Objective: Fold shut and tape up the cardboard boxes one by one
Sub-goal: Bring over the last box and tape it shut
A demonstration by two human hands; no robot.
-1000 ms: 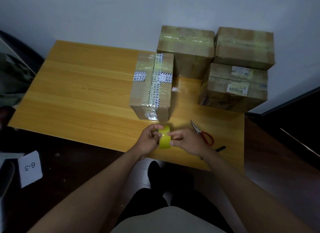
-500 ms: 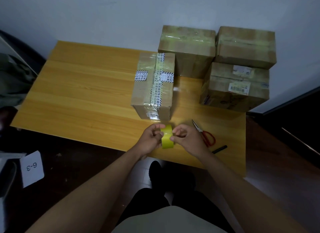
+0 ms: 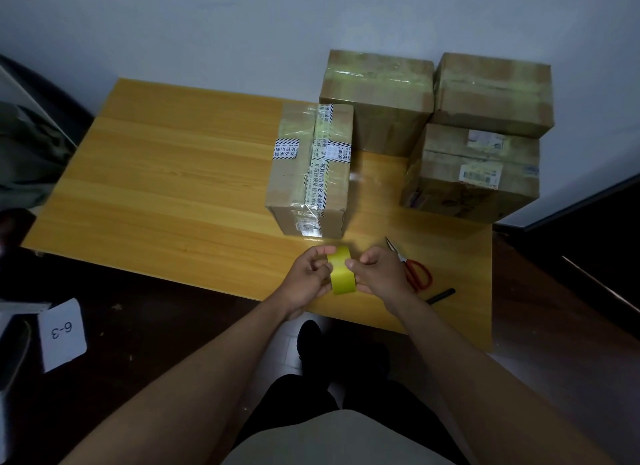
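both hands meet over the table's [image 3: 173, 187] near edge, the left hand [image 3: 308, 279] curled round the yellow tape roll [image 3: 342, 272] and the right hand [image 3: 379, 274] pinching at its rim, likely hunting the loose end. the closed box [image 3: 310, 174] sits just beyond the roll, long axis running near to far, about equally close to either hand.

both forearms reach forward from the near edge and converge. the left hand [image 3: 306, 277] and right hand [image 3: 377, 274] face each other, fingers curled, gripping a tape roll [image 3: 342, 270] between them.
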